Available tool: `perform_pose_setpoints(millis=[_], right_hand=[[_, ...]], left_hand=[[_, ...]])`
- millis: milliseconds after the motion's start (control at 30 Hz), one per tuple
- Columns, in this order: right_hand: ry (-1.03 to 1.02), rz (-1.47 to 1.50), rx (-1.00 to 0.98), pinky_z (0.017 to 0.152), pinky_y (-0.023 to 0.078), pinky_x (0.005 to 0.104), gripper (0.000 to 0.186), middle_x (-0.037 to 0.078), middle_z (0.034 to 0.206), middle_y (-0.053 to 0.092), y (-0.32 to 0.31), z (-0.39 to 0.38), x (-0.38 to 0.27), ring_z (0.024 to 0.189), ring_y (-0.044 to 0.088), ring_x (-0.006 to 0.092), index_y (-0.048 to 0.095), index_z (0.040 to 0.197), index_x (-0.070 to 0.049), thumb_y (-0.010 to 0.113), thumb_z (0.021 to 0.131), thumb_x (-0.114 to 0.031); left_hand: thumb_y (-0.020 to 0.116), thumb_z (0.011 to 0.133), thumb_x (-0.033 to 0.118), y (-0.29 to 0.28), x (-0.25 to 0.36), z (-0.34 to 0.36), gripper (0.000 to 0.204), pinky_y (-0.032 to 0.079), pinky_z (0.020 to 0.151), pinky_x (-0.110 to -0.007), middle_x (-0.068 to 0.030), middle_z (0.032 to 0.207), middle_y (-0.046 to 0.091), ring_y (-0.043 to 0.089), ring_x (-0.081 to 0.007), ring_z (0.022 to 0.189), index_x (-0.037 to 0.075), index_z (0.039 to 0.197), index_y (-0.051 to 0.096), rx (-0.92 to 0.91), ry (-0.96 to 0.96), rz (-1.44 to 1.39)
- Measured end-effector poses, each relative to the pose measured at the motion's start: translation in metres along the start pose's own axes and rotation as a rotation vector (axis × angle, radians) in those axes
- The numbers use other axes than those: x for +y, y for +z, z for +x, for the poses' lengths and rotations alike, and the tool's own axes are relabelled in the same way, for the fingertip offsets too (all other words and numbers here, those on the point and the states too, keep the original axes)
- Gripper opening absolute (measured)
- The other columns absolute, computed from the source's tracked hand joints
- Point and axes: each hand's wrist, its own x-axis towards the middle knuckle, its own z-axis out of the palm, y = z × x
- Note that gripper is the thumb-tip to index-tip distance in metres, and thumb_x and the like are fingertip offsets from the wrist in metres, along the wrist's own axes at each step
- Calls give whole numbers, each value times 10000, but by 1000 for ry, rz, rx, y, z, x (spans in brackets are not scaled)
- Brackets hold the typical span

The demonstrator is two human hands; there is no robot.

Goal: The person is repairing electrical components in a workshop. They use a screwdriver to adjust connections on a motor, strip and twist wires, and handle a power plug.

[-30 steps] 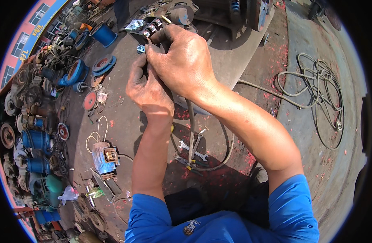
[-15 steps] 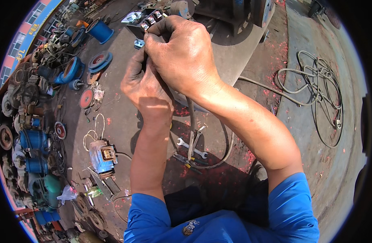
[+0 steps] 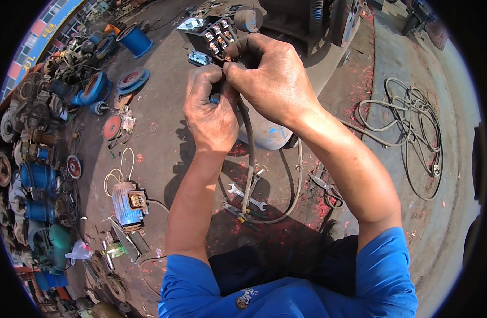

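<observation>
My right hand pinches bare copper wire strands between thumb and fingertips. Curled just left of it and touching it, my left hand grips the same wire end; its fingertips are partly hidden. A thick grey-brown cable drops from beneath both hands and loops over the ground. Beyond the fingertips is a black electrical switch block with rows of shiny screw terminals. A bright metal bracket sits on its near side.
Wrenches, pliers and scissors lie on the ground near me. A small blue motor stands at left, before piled motor parts. Coiled cable lies at right; a rounded metal housing is below my hands.
Both hands have shifted right and slightly down in the picture. More of the switch block's terminals now show, and the scissors have come into sight beside my right forearm.
</observation>
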Motion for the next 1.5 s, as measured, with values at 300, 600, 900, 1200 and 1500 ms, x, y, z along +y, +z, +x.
perform_pose_setpoints(millis=[300, 600, 900, 1200, 1500], right_hand=[[-423, -404, -31, 605, 492, 445, 202, 157, 712, 642, -41, -25, 31, 661, 643, 327, 641, 833, -13, 708, 829, -204], [-625, -528, 39, 733, 510, 318, 326, 81, 1013, 673, -56, -32, 31, 895, 639, 206, 668, 1101, -25, 773, 792, -12], [-664, -715, -43, 594, 474, 427, 168, 42, 701, 617, -45, -25, 43, 691, 622, 287, 626, 785, -84, 740, 816, -204], [31, -76, -180, 590, 456, 334, 316, 77, 614, 575, -40, -35, 32, 554, 538, 205, 653, 836, -20, 661, 970, -306], [-759, -703, 29, 603, 451, 423, 174, 48, 678, 564, -47, -22, 40, 700, 610, 300, 578, 756, -82, 712, 769, -191]], left_hand=[[749, 852, 97, -11, 0, 13, 122, 489, 820, -406, -69, 967, 658, 585, -291, 924, 81, 967, 713, -257, 373, 293], [759, 833, 83, -18, -3, 16, 153, 486, 805, -419, -78, 947, 623, 560, -322, 920, 80, 980, 718, -290, 398, 287], [778, 823, 105, -11, -2, 13, 154, 484, 806, -402, -61, 943, 633, 560, -285, 909, 90, 973, 748, -284, 314, 245], [753, 859, 91, -14, -4, 8, 142, 468, 853, -363, -87, 963, 616, 555, -256, 969, 46, 994, 750, -277, 143, 83], [734, 867, 34, -10, 5, 8, 135, 469, 834, -339, -85, 976, 626, 554, -227, 949, 28, 1001, 752, -292, 125, 51]])
